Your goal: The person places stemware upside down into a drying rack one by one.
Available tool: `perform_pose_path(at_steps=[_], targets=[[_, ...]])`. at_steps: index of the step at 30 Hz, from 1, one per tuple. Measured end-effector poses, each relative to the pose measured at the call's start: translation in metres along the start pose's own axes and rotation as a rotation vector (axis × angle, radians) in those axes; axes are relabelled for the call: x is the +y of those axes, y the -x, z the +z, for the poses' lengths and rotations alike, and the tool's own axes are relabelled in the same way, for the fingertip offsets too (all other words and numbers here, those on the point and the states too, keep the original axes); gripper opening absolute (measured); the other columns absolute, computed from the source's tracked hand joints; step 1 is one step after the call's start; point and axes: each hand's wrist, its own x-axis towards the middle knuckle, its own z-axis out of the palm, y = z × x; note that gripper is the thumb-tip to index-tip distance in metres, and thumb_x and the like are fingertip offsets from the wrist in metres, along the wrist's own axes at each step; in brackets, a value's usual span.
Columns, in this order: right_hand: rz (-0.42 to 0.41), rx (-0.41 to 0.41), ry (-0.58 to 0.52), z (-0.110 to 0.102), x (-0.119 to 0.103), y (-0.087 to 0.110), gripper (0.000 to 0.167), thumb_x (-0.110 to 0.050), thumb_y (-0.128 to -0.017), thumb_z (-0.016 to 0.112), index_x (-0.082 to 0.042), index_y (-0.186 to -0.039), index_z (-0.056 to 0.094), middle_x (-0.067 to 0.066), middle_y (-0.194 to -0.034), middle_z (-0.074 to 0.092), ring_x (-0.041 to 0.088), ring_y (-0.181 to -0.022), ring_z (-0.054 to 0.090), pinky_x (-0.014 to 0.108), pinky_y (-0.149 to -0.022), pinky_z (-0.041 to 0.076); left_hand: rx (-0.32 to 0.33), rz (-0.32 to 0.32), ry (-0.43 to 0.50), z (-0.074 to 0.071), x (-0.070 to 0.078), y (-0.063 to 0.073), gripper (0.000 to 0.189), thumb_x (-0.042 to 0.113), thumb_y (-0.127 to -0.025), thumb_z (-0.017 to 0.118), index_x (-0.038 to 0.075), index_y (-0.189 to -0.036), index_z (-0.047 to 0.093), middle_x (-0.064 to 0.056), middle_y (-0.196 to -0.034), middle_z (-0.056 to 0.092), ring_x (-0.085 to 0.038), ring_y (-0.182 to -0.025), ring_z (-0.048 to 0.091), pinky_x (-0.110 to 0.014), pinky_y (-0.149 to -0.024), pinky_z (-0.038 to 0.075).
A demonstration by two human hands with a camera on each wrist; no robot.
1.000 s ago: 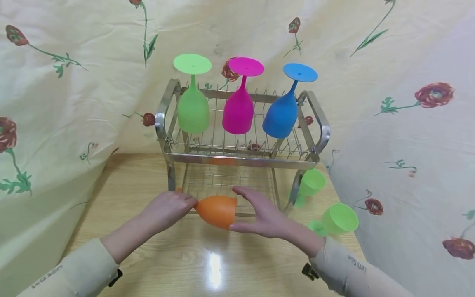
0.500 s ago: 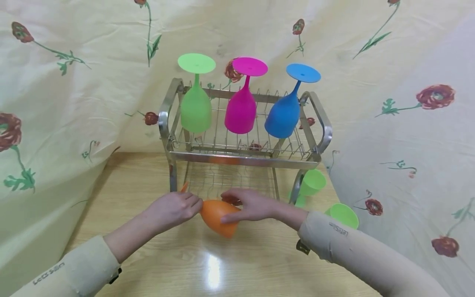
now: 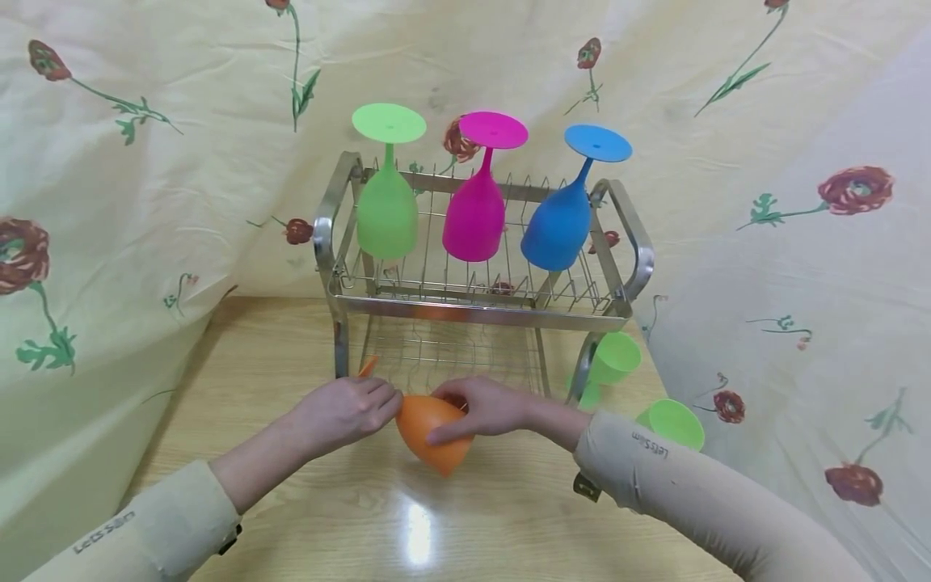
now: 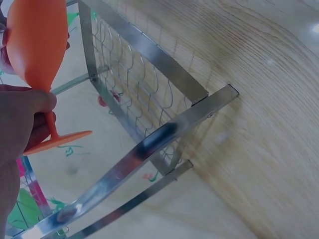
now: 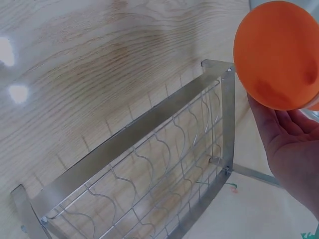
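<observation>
An orange wine glass (image 3: 429, 424) is held between both hands, tipped on its side in front of the rack's lower tier. My left hand (image 3: 347, 416) pinches its stem; in the left wrist view the round foot (image 4: 60, 142) sticks out past the fingers. My right hand (image 3: 487, 408) grips the bowl near the rim, thumb on the near side and the other fingers partly hidden behind. In the right wrist view the orange bowl (image 5: 276, 55) shows its round mouth, with fingers beneath.
A two-tier metal dish rack (image 3: 473, 311) bears upside-down green (image 3: 387, 214), pink (image 3: 474, 218) and blue (image 3: 558, 226) wine glasses on top. Two green glasses (image 3: 617, 357) stand right of it, one partly behind the right sleeve (image 3: 676, 485). Flowered cloth (image 3: 785, 267) surrounds the table.
My right hand has moved left and closed its fingers on the orange glass's bowl. The glass has tilted, its mouth now pointing lower and nearer. The left hand has kept the stem, shifting slightly right.
</observation>
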Motion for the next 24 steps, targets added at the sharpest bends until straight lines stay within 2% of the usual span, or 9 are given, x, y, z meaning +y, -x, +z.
perform_pose_path(at_steps=[4,7,9,11,14,16,19,22,24], targets=[[-0.014,0.010,-0.018,0.001,0.004,-0.001,0.054,-0.047,-0.090,0.082,-0.013,-0.131,0.071,-0.011,-0.105,0.071,0.011,-0.094,0.065,0.028,-0.081,0.058,-0.005,-0.019,0.011,-0.003,0.002,0.001,0.051,-0.009,-0.109,0.017,0.002,-0.095,0.065,-0.004,-0.087,0.069,-0.015,-0.080,0.069,-0.025,-0.072,0.063],[-0.030,0.026,-0.055,0.004,0.010,-0.001,0.052,-0.047,-0.091,0.081,-0.013,-0.130,0.071,-0.009,-0.105,0.071,0.012,-0.094,0.065,0.029,-0.082,0.057,0.033,-0.062,0.049,-0.009,0.004,0.003,0.054,-0.005,-0.113,0.015,-0.001,-0.105,0.068,-0.008,-0.098,0.073,-0.020,-0.091,0.073,-0.029,-0.079,0.065],[-0.035,0.052,-0.085,0.007,0.015,0.000,0.051,-0.046,-0.092,0.080,-0.013,-0.130,0.071,-0.008,-0.106,0.071,0.013,-0.095,0.065,0.030,-0.083,0.057,0.076,-0.130,0.118,-0.013,0.006,0.005,0.053,0.001,-0.116,0.017,-0.003,-0.111,0.070,-0.010,-0.105,0.075,-0.023,-0.096,0.075,-0.031,-0.081,0.066],[-0.029,0.089,-0.121,0.011,0.018,0.001,0.051,-0.045,-0.092,0.080,-0.013,-0.130,0.070,-0.007,-0.108,0.071,0.014,-0.097,0.065,0.032,-0.085,0.057,0.135,-0.232,0.210,-0.017,0.010,0.009,0.041,0.006,-0.117,0.032,-0.003,-0.115,0.072,-0.011,-0.109,0.076,-0.025,-0.097,0.076,-0.034,-0.081,0.067],[-0.009,0.164,-0.177,0.018,0.023,0.003,0.055,-0.045,-0.092,0.081,-0.011,-0.134,0.069,-0.004,-0.113,0.071,0.015,-0.101,0.065,0.034,-0.089,0.057,0.208,-0.456,0.361,-0.019,0.021,0.014,0.020,0.011,-0.103,0.068,0.000,-0.118,0.075,-0.009,-0.110,0.079,-0.025,-0.095,0.078,-0.037,-0.076,0.067],[0.000,0.213,-0.236,0.023,0.025,0.004,0.060,-0.044,-0.092,0.082,-0.010,-0.138,0.067,-0.002,-0.118,0.072,0.016,-0.105,0.067,0.035,-0.091,0.059,0.239,-0.637,0.470,-0.019,0.030,0.017,0.030,0.010,-0.088,0.085,0.002,-0.116,0.077,-0.009,-0.108,0.080,-0.024,-0.092,0.079,-0.037,-0.074,0.067],[-0.004,0.285,-0.319,0.033,0.027,0.004,0.064,-0.040,-0.092,0.084,-0.007,-0.142,0.064,0.004,-0.125,0.071,0.019,-0.111,0.069,0.035,-0.093,0.061,0.247,-0.950,0.734,-0.017,0.042,0.017,0.033,0.003,-0.081,0.091,0.002,-0.113,0.079,-0.010,-0.106,0.081,-0.024,-0.091,0.080,-0.033,-0.077,0.067],[-0.014,0.336,-0.385,0.043,0.027,0.003,0.065,-0.035,-0.093,0.084,-0.005,-0.145,0.061,0.008,-0.128,0.071,0.022,-0.113,0.071,0.035,-0.091,0.063,0.242,-1.264,1.038,-0.014,0.050,0.011,0.029,0.003,-0.088,0.087,0.000,-0.115,0.078,-0.013,-0.109,0.080,-0.025,-0.097,0.079,-0.026,-0.084,0.065],[-0.032,0.351,-0.413,0.049,0.027,0.002,0.065,-0.033,-0.094,0.084,-0.003,-0.146,0.060,0.011,-0.129,0.070,0.025,-0.113,0.071,0.035,-0.090,0.064,0.230,-1.439,1.196,-0.011,0.052,0.007,0.031,0.009,-0.092,0.085,0.000,-0.120,0.076,-0.014,-0.116,0.079,-0.025,-0.104,0.078,-0.023,-0.088,0.063]])
